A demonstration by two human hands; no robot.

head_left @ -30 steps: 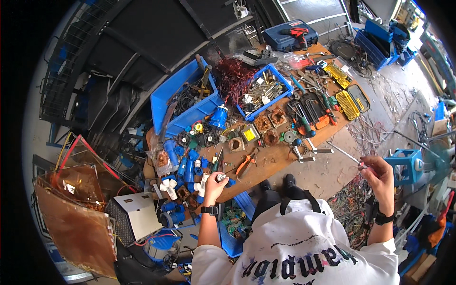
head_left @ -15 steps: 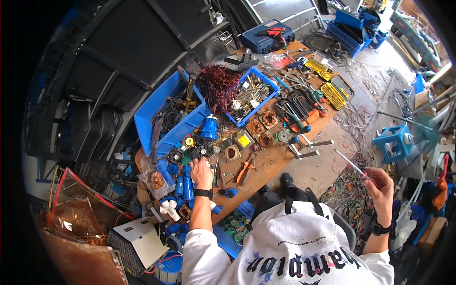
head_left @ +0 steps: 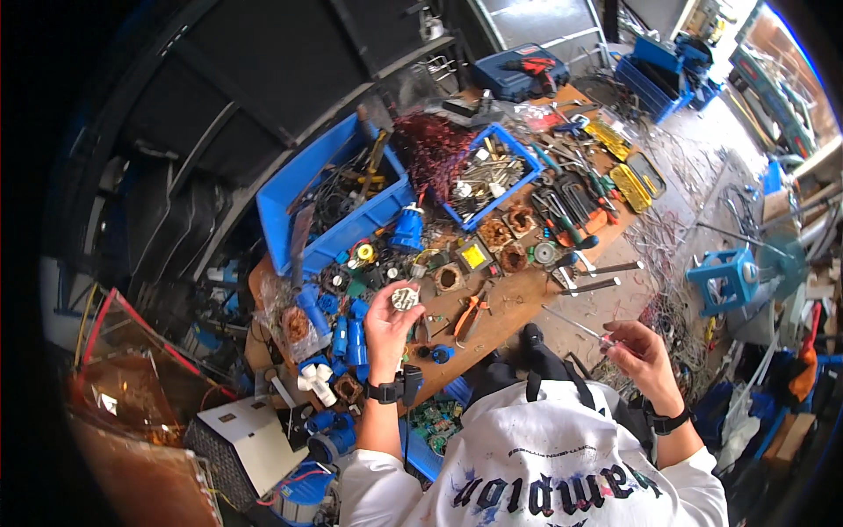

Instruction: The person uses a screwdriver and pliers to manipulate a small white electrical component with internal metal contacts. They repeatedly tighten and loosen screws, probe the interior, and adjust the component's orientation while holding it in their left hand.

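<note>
My left hand [head_left: 385, 327] is closed on a round whitish part [head_left: 405, 299], like a plug insert with metal contacts, its face turned up between thumb and fingers. My right hand [head_left: 641, 358] grips a screwdriver [head_left: 572, 323] by its handle. Its long thin shaft points left toward the table edge, with the tip apart from the round part. Blue plastic plug housings [head_left: 356, 341] lie beside my left wrist. Orange-handled pliers [head_left: 471, 316] rest on the wooden table [head_left: 514, 307] between my two hands.
Blue bins [head_left: 329, 246] and a smaller blue crate [head_left: 536, 171] hold metal pieces. Copper-wound motor cores [head_left: 494, 233], a red wire tangle [head_left: 428, 145] and hand tools [head_left: 571, 206] crowd the table. A blue stool [head_left: 722, 279] stands at the right, near cables [head_left: 694, 307] on the floor.
My left hand has come up from the pile of parts, now with the round part in it. My right hand has moved left with the screwdriver, nearer my body's middle.
</note>
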